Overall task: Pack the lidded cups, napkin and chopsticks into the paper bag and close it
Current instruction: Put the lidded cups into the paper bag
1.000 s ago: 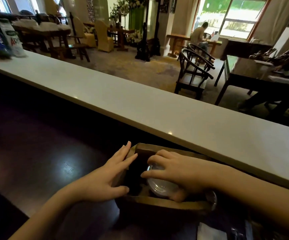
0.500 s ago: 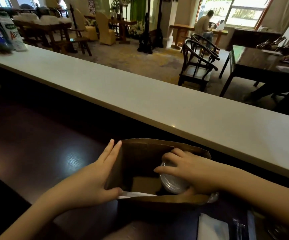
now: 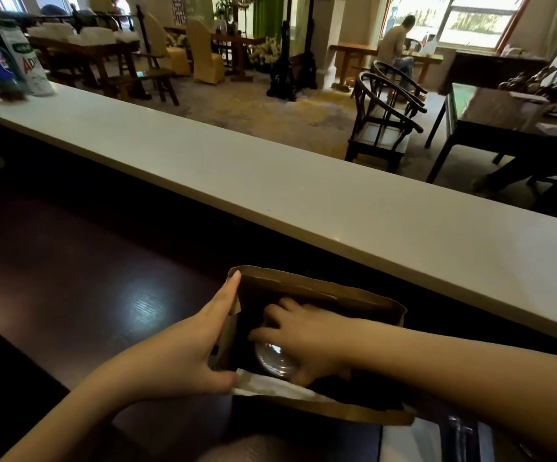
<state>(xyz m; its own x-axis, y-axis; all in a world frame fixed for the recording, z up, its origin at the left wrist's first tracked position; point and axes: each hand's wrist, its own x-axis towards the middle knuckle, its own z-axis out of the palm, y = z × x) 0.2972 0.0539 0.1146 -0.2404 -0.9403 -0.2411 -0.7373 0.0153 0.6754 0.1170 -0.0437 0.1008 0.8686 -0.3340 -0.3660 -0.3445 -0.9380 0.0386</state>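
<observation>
An open brown paper bag (image 3: pixel 307 287) stands on the dark wooden counter (image 3: pixel 70 295) near the bottom centre. My left hand (image 3: pixel 187 351) lies flat against the bag's left wall, thumb on the near rim. My right hand (image 3: pixel 307 338) reaches down inside the bag, fingers wrapped over a cup with a clear plastic lid (image 3: pixel 275 360). A white napkin (image 3: pixel 270 388) shows at the bag's near edge. A flat white packet and a dark utensil-like item (image 3: pixel 457 431) lie at the bottom right; the view is too dark to identify them.
A long white raised ledge (image 3: pixel 270 181) runs diagonally just behind the bag. Drink bottles and a white packet (image 3: pixel 3 68) stand at its far left end. Beyond are dining chairs, tables and a seated person (image 3: pixel 400 41).
My right hand has pushed the lidded cup deeper into the bag. My left hand has slid along the bag's left side. The bag's far wall stands taller and more open.
</observation>
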